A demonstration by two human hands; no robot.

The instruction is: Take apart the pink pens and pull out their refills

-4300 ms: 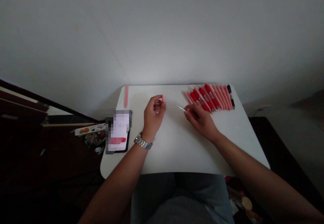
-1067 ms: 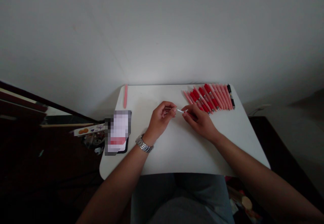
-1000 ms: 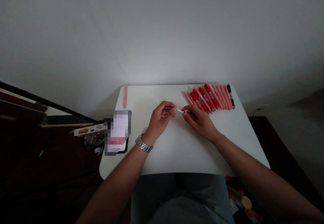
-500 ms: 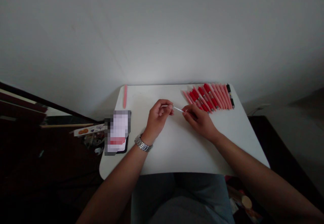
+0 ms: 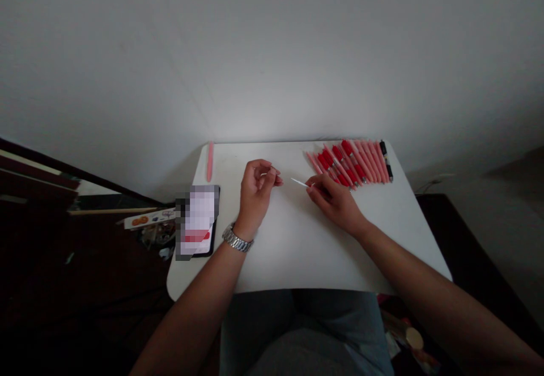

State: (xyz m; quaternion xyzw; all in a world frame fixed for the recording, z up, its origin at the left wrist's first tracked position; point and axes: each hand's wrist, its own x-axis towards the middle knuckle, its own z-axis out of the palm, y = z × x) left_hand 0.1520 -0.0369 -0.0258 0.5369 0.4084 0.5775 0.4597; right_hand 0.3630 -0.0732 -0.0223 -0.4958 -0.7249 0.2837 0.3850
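My right hand (image 5: pixel 334 201) rests on the white table (image 5: pixel 297 240), pinching a thin white pen refill (image 5: pixel 300 182) whose tip points left. My left hand (image 5: pixel 255 191), with a metal watch on its wrist, is lifted just left of the refill's tip. Its fingers are curled in a pinch around something small that I cannot make out. A row of several pink and red pens (image 5: pixel 351 163) lies just beyond my right hand at the table's far right.
A single pink pen barrel (image 5: pixel 209 161) lies at the table's far left corner. A phone (image 5: pixel 198 221) sits on the left edge. The white wall stands right behind the table. Dark clutter fills the floor on the left.
My left hand touched the refill's tip a second ago, then drew back to the left and up. The right hand stayed in place with the refill.
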